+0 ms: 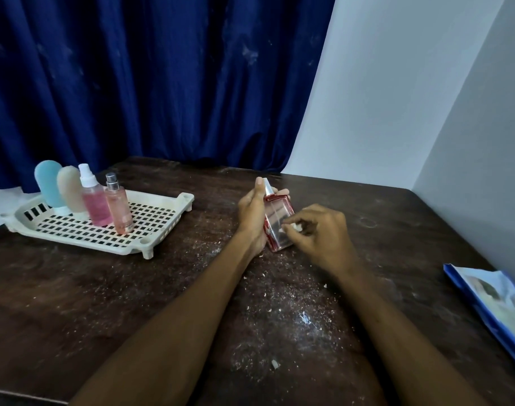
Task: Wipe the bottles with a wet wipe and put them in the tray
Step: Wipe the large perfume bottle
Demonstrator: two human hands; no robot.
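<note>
My left hand (251,213) grips a clear, red-edged square bottle (275,221) with a silver spray top, tilted just above the dark table. My right hand (320,232) pinches a small white scrap of wet wipe (294,227) against the bottle's front face. At the left, a cream perforated tray (162,212) holds several upright bottles: a blue tube (49,183), a beige tube (71,189), a pink spray bottle (93,200) and a peach spray bottle (118,203).
A blue and white wipe packet (490,303) lies at the table's right edge. White crumbs of wipe (279,317) are scattered over the brown table between my forearms. A blue curtain hangs behind; a white wall stands to the right.
</note>
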